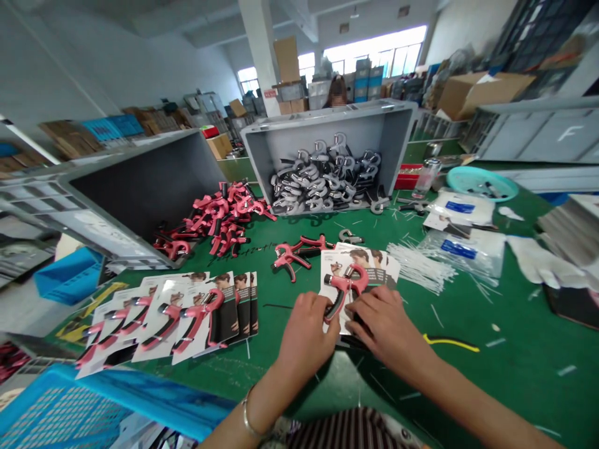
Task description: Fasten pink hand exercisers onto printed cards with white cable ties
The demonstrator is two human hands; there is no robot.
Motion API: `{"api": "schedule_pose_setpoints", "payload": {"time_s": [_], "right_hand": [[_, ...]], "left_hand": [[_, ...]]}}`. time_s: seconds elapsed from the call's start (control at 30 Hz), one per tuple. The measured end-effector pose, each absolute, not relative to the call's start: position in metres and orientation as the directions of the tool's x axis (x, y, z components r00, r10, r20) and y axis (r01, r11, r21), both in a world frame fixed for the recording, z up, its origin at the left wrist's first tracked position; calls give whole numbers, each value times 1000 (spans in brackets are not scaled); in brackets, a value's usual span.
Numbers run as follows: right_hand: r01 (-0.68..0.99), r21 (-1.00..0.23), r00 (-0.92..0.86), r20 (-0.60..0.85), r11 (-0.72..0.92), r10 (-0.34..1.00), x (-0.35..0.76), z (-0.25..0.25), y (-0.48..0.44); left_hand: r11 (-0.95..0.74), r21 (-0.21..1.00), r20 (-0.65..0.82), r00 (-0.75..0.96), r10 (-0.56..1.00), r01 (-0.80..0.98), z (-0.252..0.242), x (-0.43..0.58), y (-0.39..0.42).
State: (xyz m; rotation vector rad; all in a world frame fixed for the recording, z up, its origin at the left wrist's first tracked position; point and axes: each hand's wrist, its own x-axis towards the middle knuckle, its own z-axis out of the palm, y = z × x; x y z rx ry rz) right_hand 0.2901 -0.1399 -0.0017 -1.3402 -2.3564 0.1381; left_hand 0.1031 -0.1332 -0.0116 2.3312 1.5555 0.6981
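A pink and black hand grip [347,285] lies on a printed card [330,263] in front of me, on top of other fanned cards [393,267]. My left hand [309,327] is closed around the grip's left handle, with a thin dark strip sticking out to the left of it. My right hand [381,321] is closed on the right handle, its fingers bent over the card. Just beyond the cards are loose pink grips [290,255] and one grey grip [350,237]. Several cards with pink grips [163,318] overlap at the left.
Pink grips [224,215] spill from a grey crate [140,181] at the left. Another crate [397,143] holds grey grips [322,181]. White ties [421,265], yellow-handled pliers [452,342], a glove [547,265] and a turquoise tray [482,178] are at the right. A blue basket [60,405] stands front left.
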Motion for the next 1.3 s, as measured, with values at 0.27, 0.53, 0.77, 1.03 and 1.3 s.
{"api": "schedule_pose_setpoints", "payload": {"time_s": [0.27,0.53,0.77,1.03,1.3], "right_hand": [[826,-212,-474,241,523,847,269,6,-133],[599,-631,-425,272,494,863,289,3,-119],[641,-665,-265,278,385,923,290,-5,-125],[667,-503,-465,295,549,835,302,5,-128],[694,-437,-497,286,573,820,296,11,-128]], "left_hand": [[-375,700,209,328,921,608,-11,67,-123],[-402,818,309,276,910,412,-20,86,-117],[-323,906,248,275,929,274,-21,96,-120],[-185,956,121,267,956,228,-20,93,-117],[-253,929,167,306,937,269,-16,96,-120]]}}
